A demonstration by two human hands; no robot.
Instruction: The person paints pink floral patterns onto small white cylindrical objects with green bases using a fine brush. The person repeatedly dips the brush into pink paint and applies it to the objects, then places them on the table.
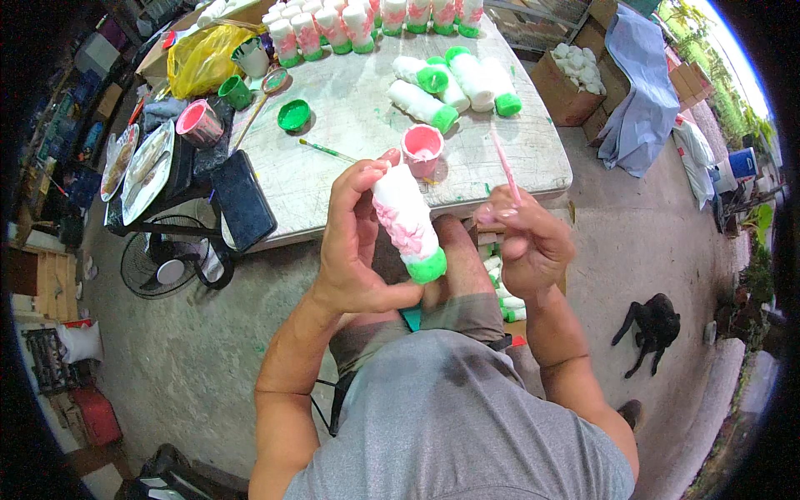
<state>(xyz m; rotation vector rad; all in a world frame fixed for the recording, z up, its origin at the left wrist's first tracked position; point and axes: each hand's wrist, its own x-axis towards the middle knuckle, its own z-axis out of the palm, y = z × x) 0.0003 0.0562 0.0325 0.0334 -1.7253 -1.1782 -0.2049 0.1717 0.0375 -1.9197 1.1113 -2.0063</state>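
My left hand [354, 221] holds a white candle-like cylinder [404, 212] at a tilt between thumb and fingers. Its raised middle is coloured pink and its lower end is bright green. In my closed right hand [529, 237] is a thin pink-stained paintbrush [505, 162], pointing up, apart from the cylinder. A cup of pink paint [422, 146] stands on the table just beyond the cylinder. Several white cylinders with green ends [425, 104] lie behind that cup. Farther back, several upright ones [333, 32] show pink middles.
On the white table [358, 92] are a green paint lid [293, 115], a second brush [327, 150] and a dark phone [242, 200]. Pink-smeared and green cups stand left, by a yellow bag [204, 60]. A fan [171, 271] is below left; a black dog [652, 325] lies right.
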